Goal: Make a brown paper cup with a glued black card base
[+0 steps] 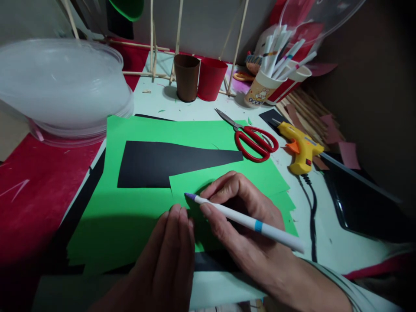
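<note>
My right hand (247, 216) is closed around a white marker (242, 219) with a blue band. Its purple tip is at the left part of a smaller green paper piece (208, 180). Beside it, my left hand (172, 242) rests on the green paper with its fingers stretched out and close together, partly in shadow. A tapered black paper piece (146, 164) lies on the large green sheet (94, 208), and the smaller green piece covers part of its lower edge. Red-handled scissors (250, 138) lie partly open at the sheet's right edge.
A yellow glue gun (300, 145) lies at the right, near a dark phone-like slab (360, 208). Paper cups hold several markers (276, 52). A brown cup (187, 78) and a red cup (211, 80) stand behind, near thin sticks. Clear plastic lids (65, 86) are stacked left.
</note>
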`<state>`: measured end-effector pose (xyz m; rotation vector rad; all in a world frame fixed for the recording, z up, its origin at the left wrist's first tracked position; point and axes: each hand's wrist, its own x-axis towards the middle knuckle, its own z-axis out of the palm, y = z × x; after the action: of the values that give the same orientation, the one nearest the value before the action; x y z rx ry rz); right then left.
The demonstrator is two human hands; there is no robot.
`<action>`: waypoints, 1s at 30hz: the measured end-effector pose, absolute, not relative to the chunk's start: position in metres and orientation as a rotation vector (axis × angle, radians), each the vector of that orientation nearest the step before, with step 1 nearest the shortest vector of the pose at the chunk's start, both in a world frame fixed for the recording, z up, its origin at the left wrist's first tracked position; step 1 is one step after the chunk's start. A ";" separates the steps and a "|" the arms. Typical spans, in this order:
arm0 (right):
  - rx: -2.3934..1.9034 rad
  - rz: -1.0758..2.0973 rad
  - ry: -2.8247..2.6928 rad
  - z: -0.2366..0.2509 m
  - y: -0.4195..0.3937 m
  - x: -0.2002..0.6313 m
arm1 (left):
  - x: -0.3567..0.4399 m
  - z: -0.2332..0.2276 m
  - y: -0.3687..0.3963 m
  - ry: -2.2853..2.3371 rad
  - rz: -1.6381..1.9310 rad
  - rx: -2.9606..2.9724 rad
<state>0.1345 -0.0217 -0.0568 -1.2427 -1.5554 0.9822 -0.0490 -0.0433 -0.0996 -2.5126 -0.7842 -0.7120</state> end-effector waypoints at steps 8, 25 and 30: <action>-1.255 0.986 -1.559 -0.055 -0.022 0.134 | -0.047 -0.099 -0.043 -0.796 -0.745 -2.481; -1.275 1.009 -1.557 -0.055 -0.024 0.136 | -0.051 -0.099 -0.046 -0.812 -0.704 -2.551; -1.261 1.033 -1.554 -0.055 -0.023 0.136 | -0.050 -0.097 -0.045 -0.819 -0.724 -2.535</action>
<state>0.1364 -0.0233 -0.0552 -1.2614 -1.5545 1.0330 -0.0498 -0.0453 -0.0971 -2.5346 -0.8190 -0.7240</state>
